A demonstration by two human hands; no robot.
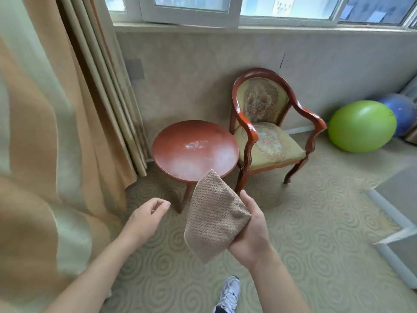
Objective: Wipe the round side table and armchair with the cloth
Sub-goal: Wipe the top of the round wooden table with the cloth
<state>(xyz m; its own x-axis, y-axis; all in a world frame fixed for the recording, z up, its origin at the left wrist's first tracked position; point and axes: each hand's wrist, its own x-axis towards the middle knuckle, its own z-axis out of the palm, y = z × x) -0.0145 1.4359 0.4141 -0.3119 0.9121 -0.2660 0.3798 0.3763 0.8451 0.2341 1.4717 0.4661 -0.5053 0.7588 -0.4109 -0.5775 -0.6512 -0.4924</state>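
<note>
We are in a furnished sitting area of a home or hotel room. The armchair (268, 129), wood-framed with floral upholstery, is our landmark. A round table (194, 150) stands just left of it. Curtains (67, 109) hang further left. A window (248, 10) runs above it. Patterned carpet (316, 222) lies beneath. Two exercise balls (361, 126) rest to its right.

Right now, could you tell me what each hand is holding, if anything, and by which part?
The right hand holds the folded tan cloth, gripping its right edge between thumb and fingers. The left hand holds nothing.
</note>
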